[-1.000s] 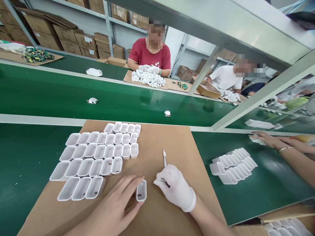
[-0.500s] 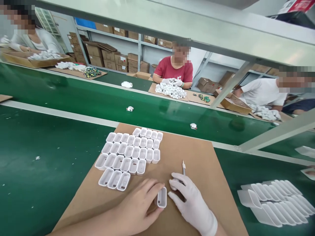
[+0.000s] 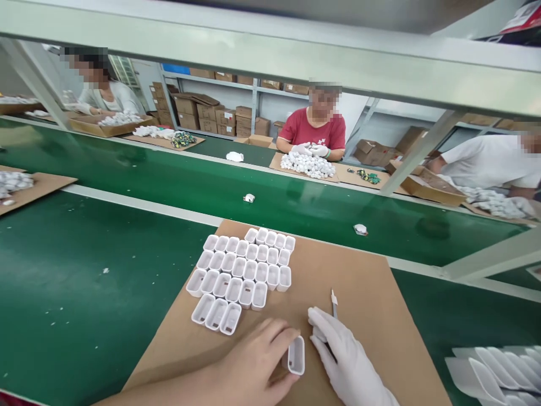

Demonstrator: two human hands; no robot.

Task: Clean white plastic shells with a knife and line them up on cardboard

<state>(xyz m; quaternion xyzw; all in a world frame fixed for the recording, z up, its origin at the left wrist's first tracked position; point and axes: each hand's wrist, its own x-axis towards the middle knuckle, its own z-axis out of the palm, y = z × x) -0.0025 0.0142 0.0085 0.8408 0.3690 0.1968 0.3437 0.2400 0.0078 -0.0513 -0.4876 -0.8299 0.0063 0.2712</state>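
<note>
My brown cardboard sheet [image 3: 363, 293] lies on the green bench [image 3: 84, 282] and carries rows of white plastic shells [image 3: 245, 270]. My bare left hand [image 3: 253, 366] pinches one white shell [image 3: 296, 355] upright. My gloved right hand [image 3: 346, 361] grips a thin tool [image 3: 333, 297]. No readable writing shows.

My gloved right hand [image 3: 350, 361] covers most of the pen tool [image 3: 333, 301]; only its tip shows. The white casings [image 3: 499, 372] at lower right run off the frame. Faces are blurred.
</note>
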